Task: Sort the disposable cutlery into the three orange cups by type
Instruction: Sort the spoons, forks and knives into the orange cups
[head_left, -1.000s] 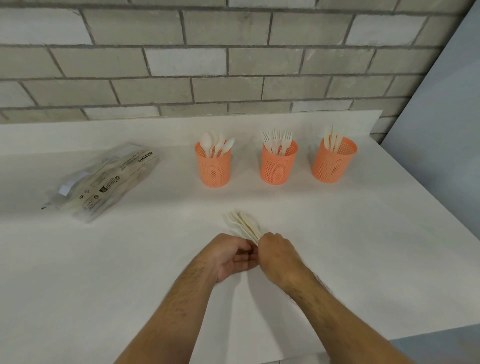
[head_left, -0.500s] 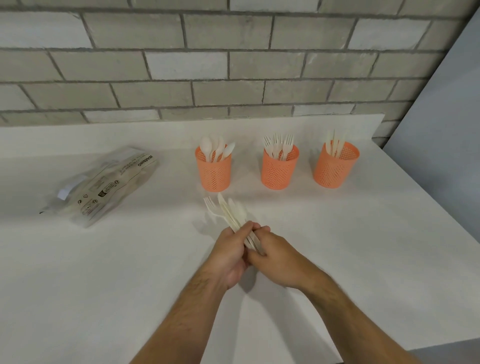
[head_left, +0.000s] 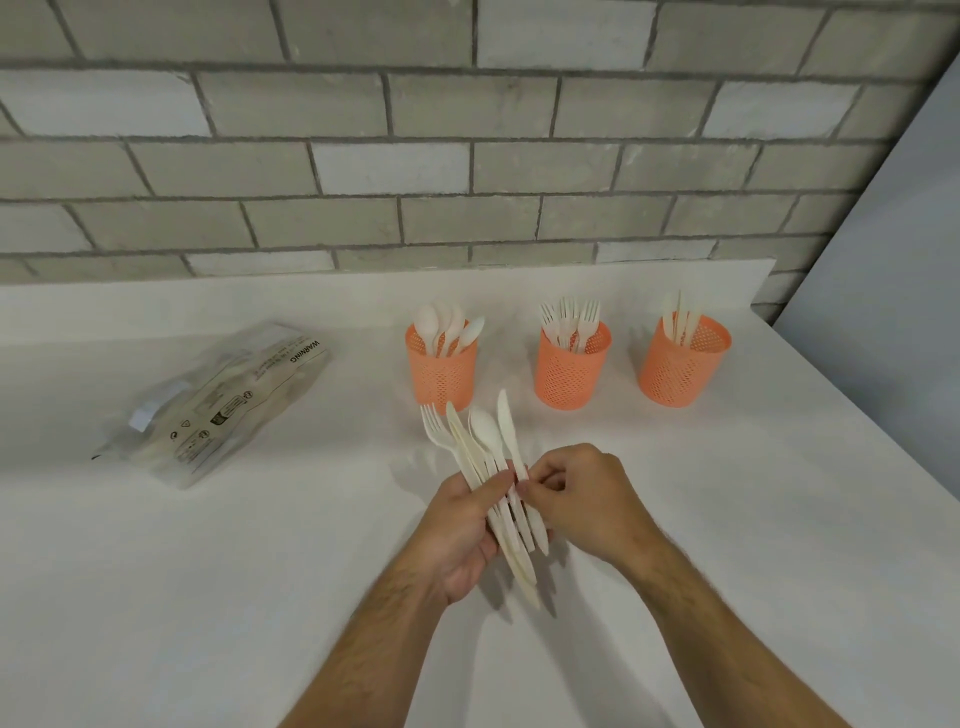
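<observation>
Nearest, the left hand (head_left: 462, 525) is gripping a mixed bunch of cutlery (head_left: 485, 467) by the handles, fingers curled round them, while the right hand (head_left: 582, 499) is pinching the knife (head_left: 511, 447) at the bunch's right edge between thumb and fingertips. To do this well, the knife probably wants sliding out lengthwise while the left hand is keeping the rest clamped. Farther back, the spoon cup (head_left: 441, 366), fork cup (head_left: 571, 371) and knife cup (head_left: 683, 364) are standing left to right, the knife cup at far right being its place

Cutlery bundle (head_left: 485, 467) now lifted and fanned out in left hand (head_left: 460, 530); right hand (head_left: 582, 499) has shifted to pinching one knife (head_left: 511, 452) at bundle's right edge.
</observation>
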